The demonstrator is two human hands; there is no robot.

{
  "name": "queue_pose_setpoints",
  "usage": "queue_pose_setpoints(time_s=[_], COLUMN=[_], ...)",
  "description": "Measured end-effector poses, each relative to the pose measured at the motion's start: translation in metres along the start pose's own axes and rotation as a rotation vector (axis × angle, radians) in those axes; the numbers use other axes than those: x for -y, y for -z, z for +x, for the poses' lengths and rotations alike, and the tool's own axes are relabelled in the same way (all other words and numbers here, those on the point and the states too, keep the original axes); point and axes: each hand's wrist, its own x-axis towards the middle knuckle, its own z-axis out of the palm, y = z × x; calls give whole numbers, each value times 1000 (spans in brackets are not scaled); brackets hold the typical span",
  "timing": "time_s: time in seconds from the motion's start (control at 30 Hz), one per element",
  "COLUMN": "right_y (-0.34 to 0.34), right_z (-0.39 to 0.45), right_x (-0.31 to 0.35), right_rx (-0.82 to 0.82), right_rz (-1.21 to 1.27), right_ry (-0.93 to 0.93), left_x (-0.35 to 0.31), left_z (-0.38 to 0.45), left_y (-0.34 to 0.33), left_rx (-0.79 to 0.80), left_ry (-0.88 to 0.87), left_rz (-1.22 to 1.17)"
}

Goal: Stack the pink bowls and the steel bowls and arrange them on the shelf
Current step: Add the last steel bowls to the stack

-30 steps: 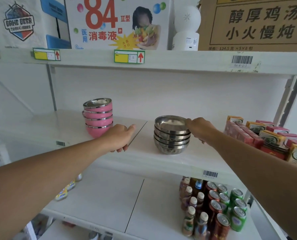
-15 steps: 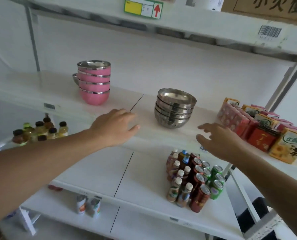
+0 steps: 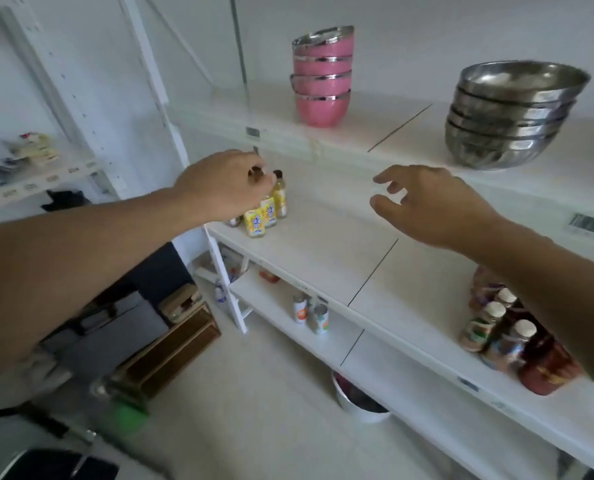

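Note:
A stack of pink bowls [image 3: 322, 79] with steel rims stands upright on the white shelf [image 3: 357, 140]. To its right on the same shelf sits a stack of steel bowls [image 3: 506, 116]. My left hand [image 3: 222, 188] hovers below the shelf edge, in front of small bottles, fingers loosely curled and holding nothing. My right hand [image 3: 427, 199] is also below the shelf, in front of the lower board, fingers spread and empty. Both hands are apart from the bowls.
Small yellow-labelled bottles [image 3: 266, 211] stand on the lower shelf behind my left hand. Bottles and cans [image 3: 503, 337] crowd its right end. Two cans [image 3: 309, 313] sit lower down, a white basin [image 3: 357, 400] on the floor, brown boxes [image 3: 170, 337] at the left.
My right hand let go of the steel stack and both hands dropped away below the shelf. The view swung down and to the left, so the bowls now sit at the top.

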Motion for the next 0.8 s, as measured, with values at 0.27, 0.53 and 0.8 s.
queue_pose_setpoints(time_s=[0.27,0.53,0.8], right_y=[-30,-59,-79], right_z=[47,135,231], right_x=[62,146,210], right_rx=[25,-5,-30], right_rz=[27,-21,-59], right_ry=[144,122,-7], left_x=[84,171,238], left_z=[-27,37,129], left_y=[10,6,21], left_rx=[-10,-66,-67], left_ry=[134,86,-32], left_rz=[11,-70,-115])
